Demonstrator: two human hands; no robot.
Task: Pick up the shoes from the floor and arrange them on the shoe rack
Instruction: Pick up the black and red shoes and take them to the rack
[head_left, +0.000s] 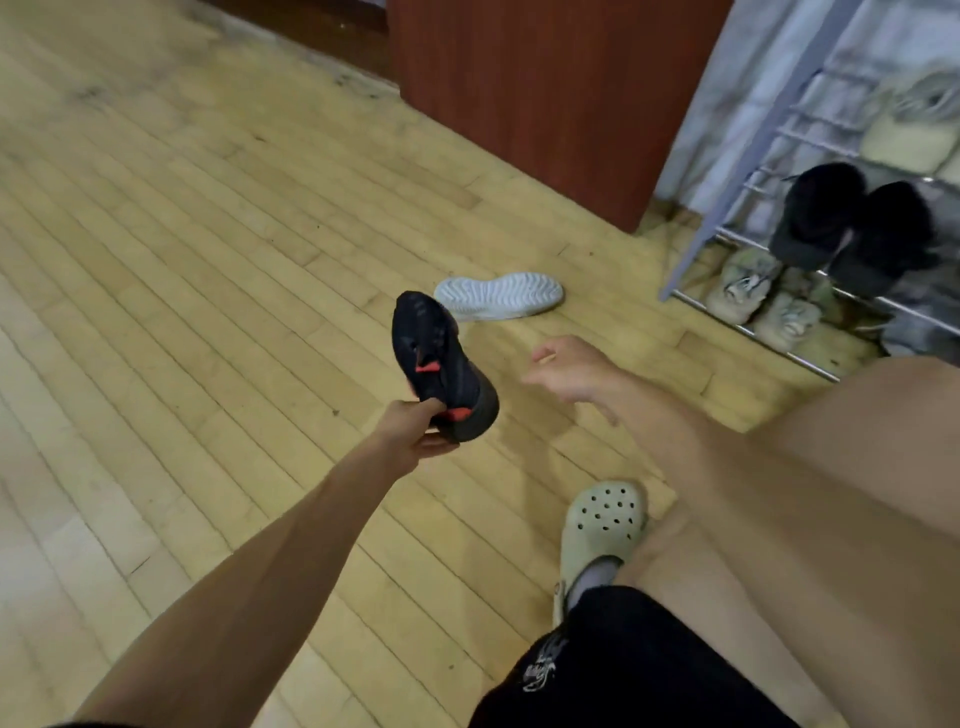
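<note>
My left hand (415, 431) grips a black shoe with red marks (436, 358) by its heel and holds it above the wooden floor, toe pointing away. A white shoe (498, 296) lies on its side on the floor just beyond it, sole facing me. To the right of the black shoe my right hand (566, 369) hovers with loosely curled fingers and holds nothing. The metal shoe rack (748, 187) stands at the right, with a pair of black shoes (857, 223) on a middle shelf and pale shoes (763, 296) on the bottom shelf.
A reddish-brown wooden cabinet (545, 93) stands behind the white shoe, left of the rack. My foot in a pale green clog (597, 525) rests on the floor near my knee. More pale shoes (914, 119) sit on an upper rack shelf.
</note>
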